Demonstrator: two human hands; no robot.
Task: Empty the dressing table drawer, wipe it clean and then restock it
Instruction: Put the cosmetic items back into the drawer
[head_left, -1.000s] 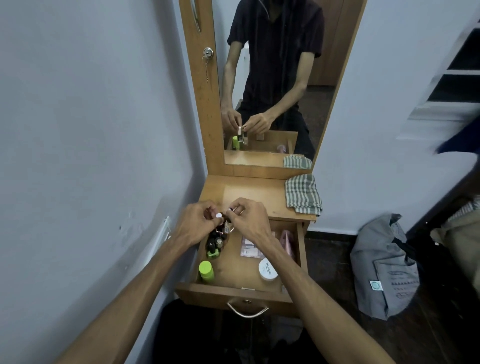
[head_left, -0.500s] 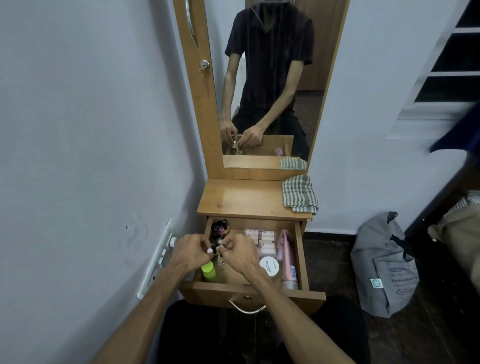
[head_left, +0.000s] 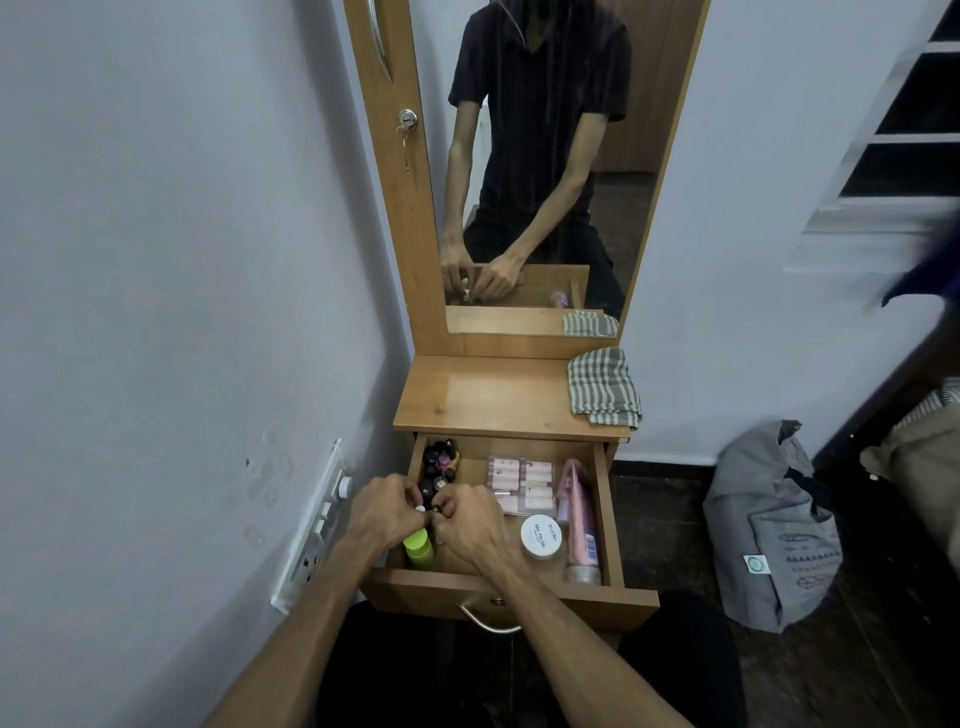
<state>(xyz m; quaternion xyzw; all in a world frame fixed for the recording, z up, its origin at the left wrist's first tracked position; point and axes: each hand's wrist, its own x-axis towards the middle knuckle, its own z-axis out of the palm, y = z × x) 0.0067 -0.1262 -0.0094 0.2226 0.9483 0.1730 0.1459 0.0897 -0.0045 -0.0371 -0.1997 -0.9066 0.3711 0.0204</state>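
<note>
Wooden drawer (head_left: 602, 499) open, cosmetics inside, both hands in.

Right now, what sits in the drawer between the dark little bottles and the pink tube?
In the head view, a clear pack of pale pink sticks lies between the dark bottles and the pink tube.

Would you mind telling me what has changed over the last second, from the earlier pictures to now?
Both hands, left hand and right hand, came down from the tabletop edge into the front left of the drawer, still pinching small bottles between them. The checked cloth, white jar, green-capped bottle and pink tube stayed put.
</note>
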